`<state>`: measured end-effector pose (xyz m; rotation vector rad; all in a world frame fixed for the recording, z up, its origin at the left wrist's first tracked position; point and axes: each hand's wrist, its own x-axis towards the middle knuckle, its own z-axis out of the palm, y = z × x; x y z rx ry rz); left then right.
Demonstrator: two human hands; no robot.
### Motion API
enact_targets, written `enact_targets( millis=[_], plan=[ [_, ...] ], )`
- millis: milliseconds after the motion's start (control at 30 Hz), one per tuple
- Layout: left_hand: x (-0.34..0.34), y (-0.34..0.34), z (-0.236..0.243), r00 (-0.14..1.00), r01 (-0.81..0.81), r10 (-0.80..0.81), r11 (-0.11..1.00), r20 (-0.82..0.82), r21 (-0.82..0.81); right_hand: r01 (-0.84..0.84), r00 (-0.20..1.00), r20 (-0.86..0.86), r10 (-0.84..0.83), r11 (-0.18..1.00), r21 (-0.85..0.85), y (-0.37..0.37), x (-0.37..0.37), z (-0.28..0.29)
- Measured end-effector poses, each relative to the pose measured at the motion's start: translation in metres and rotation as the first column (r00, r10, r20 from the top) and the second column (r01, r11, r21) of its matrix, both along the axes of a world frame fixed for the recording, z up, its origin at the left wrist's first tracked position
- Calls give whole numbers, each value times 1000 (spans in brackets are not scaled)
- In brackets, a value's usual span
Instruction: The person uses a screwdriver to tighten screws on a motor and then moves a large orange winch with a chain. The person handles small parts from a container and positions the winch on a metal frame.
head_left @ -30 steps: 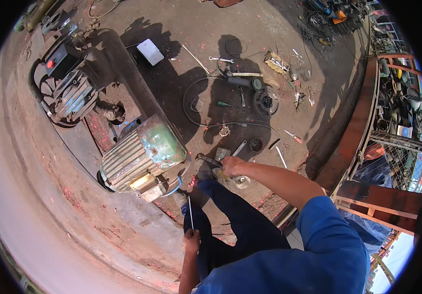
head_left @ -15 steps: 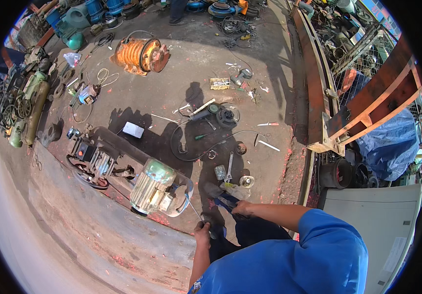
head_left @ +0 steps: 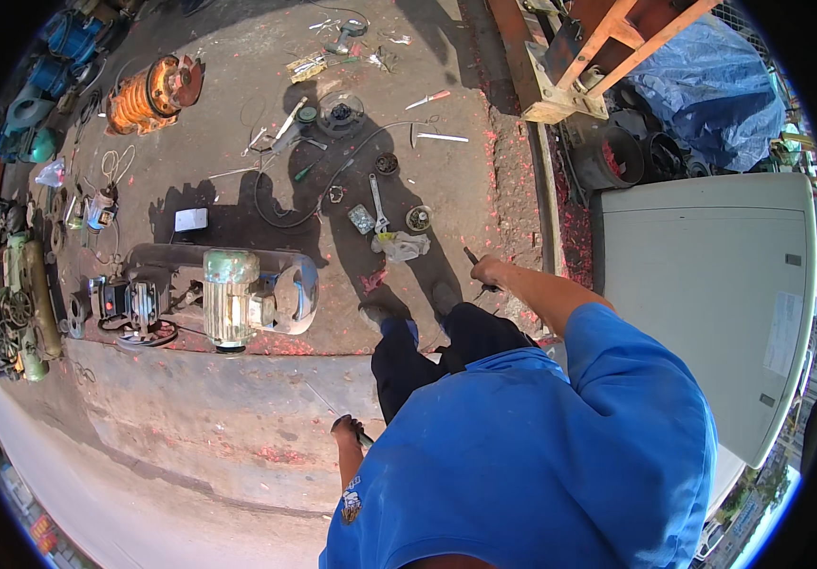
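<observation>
My left hand point(head_left: 345, 429) is closed around the dark handle of a screwdriver point(head_left: 321, 399), its long thin shaft pointing up and left over the concrete ledge. On the other side, my right hand point(head_left: 490, 271) grips a short dark tool point(head_left: 471, 256) whose ends stick out of the fist; its kind is unclear. Left of my feet lies a motor point(head_left: 230, 296) with a green top and worn ribbed casing, joined to a machine with a round metal guard point(head_left: 295, 292). Neither hand touches it. Ahead of my shoes are an adjustable wrench point(head_left: 377, 201) and a crumpled plastic bag point(head_left: 402, 247).
A small tub of parts point(head_left: 419, 218), a round disc-like part point(head_left: 340, 114), cables and a knife point(head_left: 427, 99) lie on the ground ahead. An orange motor point(head_left: 150, 97) stands farther left. Rightward are a rusty steel frame point(head_left: 546, 100), a bucket point(head_left: 608, 158) and a pale cabinet point(head_left: 703, 284).
My view has turned, and my body stands farther right of the motor. My left hand with the screwdriver has drawn back from the motor's guard; my right hand has swung outward to the right.
</observation>
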<state>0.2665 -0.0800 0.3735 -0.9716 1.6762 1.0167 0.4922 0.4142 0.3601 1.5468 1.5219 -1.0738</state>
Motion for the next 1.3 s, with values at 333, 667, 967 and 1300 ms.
enact_targets(
  millis=[333,667,967,1300],
  plan=[
    [80,123,45,881,396,-378,918,-284,5,-3,988,-149,43,967,256,-3,86,45],
    [131,283,141,826,538,-357,732,-436,418,-210,652,-744,149,978,12,-65,54,180],
    [126,234,184,762,616,-311,618,-567,488,-324,588,-765,262,943,74,-102,24,194],
    [108,-36,48,888,268,-309,950,-341,-163,-191,931,-306,200,980,60,-74,109,103]
  ],
)
